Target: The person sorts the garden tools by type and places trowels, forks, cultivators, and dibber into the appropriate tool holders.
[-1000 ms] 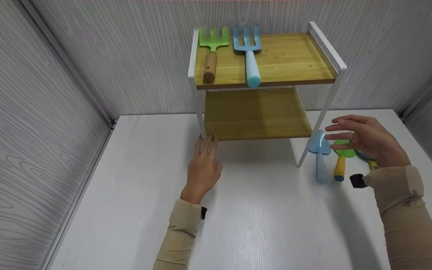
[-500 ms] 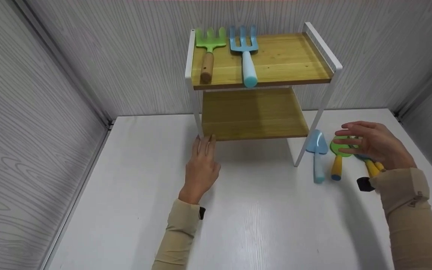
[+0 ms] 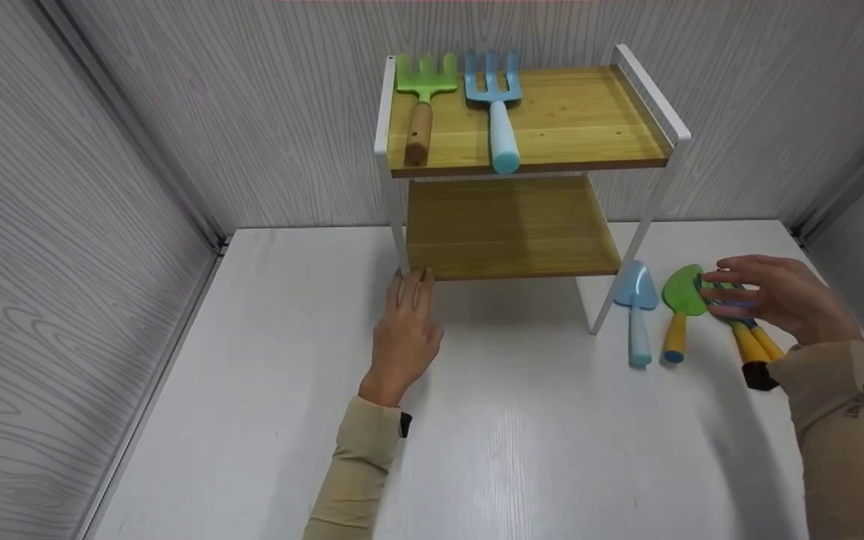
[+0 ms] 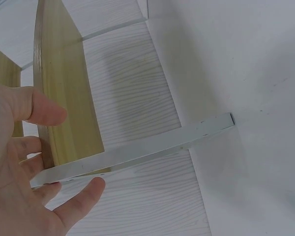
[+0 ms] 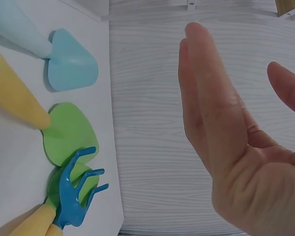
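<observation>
In the head view my left hand (image 3: 406, 334) touches the front left corner of a two-tier shelf rack (image 3: 511, 232) with fairly straight fingers. The left wrist view has those fingers on both sides of the white leg (image 4: 137, 151), thumb near the lower board (image 4: 71, 98). My right hand (image 3: 792, 296) hovers, fingers extended, holding nothing. It partly covers a blue hand fork (image 5: 73, 196), which lies over a green tool head. Beside these are a green trowel (image 3: 684, 291) with a yellow handle and a light blue trowel (image 3: 636, 289).
A green hand fork (image 3: 424, 90) with a wooden handle and a light blue hand fork (image 3: 498, 112) lie on the rack's top board. Grey wood-grain panels (image 3: 289, 112) stand behind and at both sides of the white table (image 3: 477, 450).
My right hand has moved right and slightly nearer, from over the green trowel to over the blue hand fork, uncovering the green trowel. The left hand stays at the rack's corner.
</observation>
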A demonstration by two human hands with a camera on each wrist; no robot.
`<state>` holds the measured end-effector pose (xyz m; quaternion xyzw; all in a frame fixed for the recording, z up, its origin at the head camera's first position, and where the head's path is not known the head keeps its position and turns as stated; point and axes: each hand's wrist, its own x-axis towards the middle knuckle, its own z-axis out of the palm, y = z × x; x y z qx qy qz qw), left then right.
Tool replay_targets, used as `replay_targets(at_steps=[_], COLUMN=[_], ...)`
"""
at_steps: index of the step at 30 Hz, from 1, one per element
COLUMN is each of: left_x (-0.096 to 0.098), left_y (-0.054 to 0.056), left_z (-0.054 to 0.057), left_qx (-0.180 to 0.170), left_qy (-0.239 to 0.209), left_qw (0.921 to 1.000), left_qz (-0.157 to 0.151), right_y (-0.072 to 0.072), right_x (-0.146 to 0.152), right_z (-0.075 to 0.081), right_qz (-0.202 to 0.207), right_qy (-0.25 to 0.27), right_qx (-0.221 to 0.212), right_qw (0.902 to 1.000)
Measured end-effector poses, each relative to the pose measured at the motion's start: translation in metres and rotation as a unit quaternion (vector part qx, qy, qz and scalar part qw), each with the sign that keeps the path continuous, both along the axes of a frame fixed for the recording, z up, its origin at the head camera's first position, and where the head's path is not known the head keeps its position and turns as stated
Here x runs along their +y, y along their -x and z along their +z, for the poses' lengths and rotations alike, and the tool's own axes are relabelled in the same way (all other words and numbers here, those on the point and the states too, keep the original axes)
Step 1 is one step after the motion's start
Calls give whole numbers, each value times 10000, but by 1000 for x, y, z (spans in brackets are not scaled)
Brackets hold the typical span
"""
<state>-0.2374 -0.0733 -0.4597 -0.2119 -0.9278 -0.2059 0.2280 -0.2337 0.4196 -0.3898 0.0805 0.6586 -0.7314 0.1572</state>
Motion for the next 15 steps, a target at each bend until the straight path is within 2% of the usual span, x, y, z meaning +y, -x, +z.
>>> replay_targets(at_steps=[4,10,15], left_x=[1,0,0], left_y=[1,-1,0], left_z=[-2,-1,0], left_qx=[201,-4,-48], left_qy=[96,85,70], left_qw=[9997,10000,10000], left_qz=[-30,2,6], right_y=[0,-1,-1], right_x=[9,22,29], right_z=[-4,-8,-16], right_qz=[-66,-77,-164], right_qy=[78,188,-176], right_qx=[-180,-494,-628], right_qw=[9998,9986,9977])
